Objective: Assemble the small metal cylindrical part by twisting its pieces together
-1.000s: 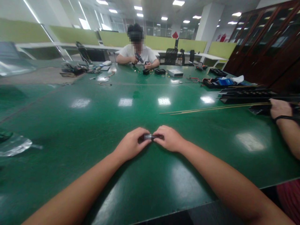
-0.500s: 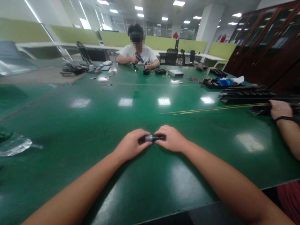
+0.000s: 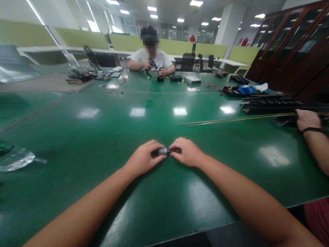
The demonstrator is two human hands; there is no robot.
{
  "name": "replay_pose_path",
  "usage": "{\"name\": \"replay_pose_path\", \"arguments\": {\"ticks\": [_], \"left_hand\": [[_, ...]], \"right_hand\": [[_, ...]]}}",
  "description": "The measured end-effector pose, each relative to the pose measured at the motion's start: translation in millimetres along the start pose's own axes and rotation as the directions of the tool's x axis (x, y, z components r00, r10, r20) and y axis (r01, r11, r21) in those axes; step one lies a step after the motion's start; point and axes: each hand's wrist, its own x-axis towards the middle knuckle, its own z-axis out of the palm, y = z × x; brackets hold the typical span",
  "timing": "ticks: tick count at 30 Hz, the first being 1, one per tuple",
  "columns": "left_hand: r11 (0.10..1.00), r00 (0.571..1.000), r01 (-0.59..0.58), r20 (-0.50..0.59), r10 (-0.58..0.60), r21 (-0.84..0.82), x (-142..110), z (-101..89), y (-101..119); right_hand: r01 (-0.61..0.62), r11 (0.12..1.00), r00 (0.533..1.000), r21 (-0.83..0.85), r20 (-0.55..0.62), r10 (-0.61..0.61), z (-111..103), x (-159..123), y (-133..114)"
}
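while the person's left hand (image 3: 146, 157) closes thumb and fingers on one end of a slim, cylindrical dark object with a silver-grey band (image 3: 162, 151), the right hand (image 3: 188, 152) grips its other, dark end. it runs crosswise between them over the glossy green tabletop (image 3: 164, 195); whether they touch cannot be told.

Makes two bare hands in front, one left hand (image 3: 146, 156) and one right hand (image 3: 186, 152), around one slim grey-and-black stick (image 3: 162, 151), over one green table (image 3: 128, 103). Adds one co-worker's hand (image 3: 307, 118) at the right edge, one black wristband (image 3: 312, 129) and at least two thin rods (image 3: 239, 118), exact number unclear. Counts, on the far side, one person (image 3: 163, 56), one drill (image 3: 152, 63), two small black boxes (image 3: 175, 78) near each other, one pale box (image 3: 192, 80) just beside.
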Motion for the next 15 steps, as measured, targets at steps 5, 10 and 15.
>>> {"name": "replay_pose_path", "arguments": {"ticks": [5,10,15], "left_hand": [[1.000,1.000,0.008,0.007,-0.008,0.001,-0.6,-0.1,-0.7],[1.000,1.000,0.011,0.013,-0.011,0.004,-0.8,-0.5,-0.6],[1.000,1.000,0.008,0.008,-0.008,0.008,-1.0,-0.6,-0.7]], "right_hand": [[-0.002,1.000,1.000,-0.001,0.012,0.002,-0.6,-1.0,1.4],[-0.005,1.000,1.000,0.003,0.017,0.005,-1.6,-2.0,1.8],[-0.011,1.000,1.000,0.013,0.017,0.011,-2.7,-3.4,2.6]]}}
